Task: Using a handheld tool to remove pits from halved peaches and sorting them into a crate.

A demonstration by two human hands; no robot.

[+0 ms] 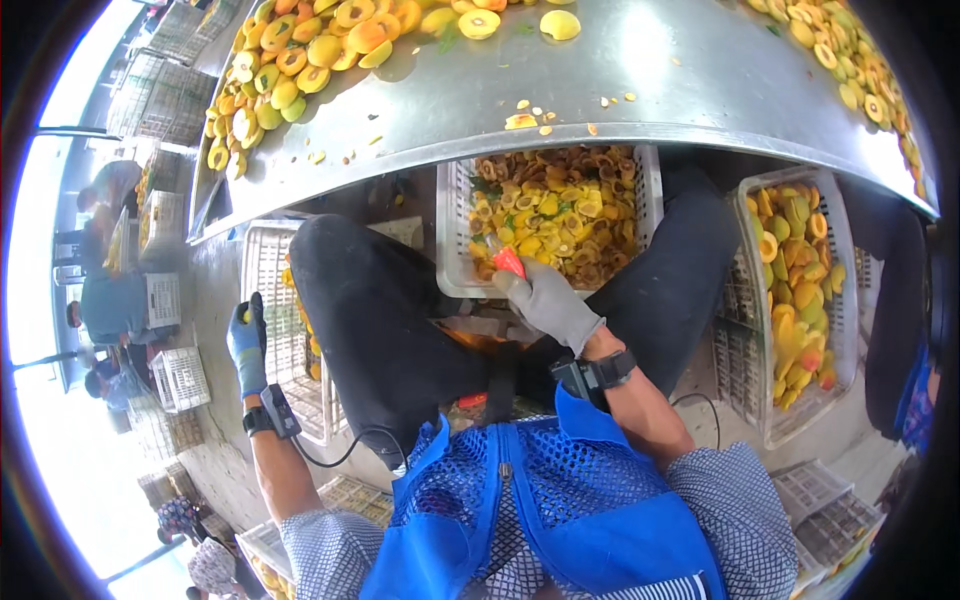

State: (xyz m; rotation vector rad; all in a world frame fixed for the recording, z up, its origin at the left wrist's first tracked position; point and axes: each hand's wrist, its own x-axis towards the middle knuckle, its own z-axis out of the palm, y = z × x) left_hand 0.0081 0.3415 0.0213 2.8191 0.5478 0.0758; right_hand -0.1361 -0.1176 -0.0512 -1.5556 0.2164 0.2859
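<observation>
My right hand, in a grey glove, is closed around the red handle of a small tool. The tool's tip points over the near left part of a white crate between my knees, filled with yellow and brown fruit scraps. My left hand, in a blue glove with dark fingertips, is out to the left beside another white crate holding halved fruit. Its fingers are curled around a small yellow piece of fruit, mostly hidden by the glove.
Ahead stands a metal table with heaped peach-like halves at the left and more at the far right. Another fruit-filled crate stands right of my knee. A cable hangs from my left wrist. Other people and stacked crates are at far left.
</observation>
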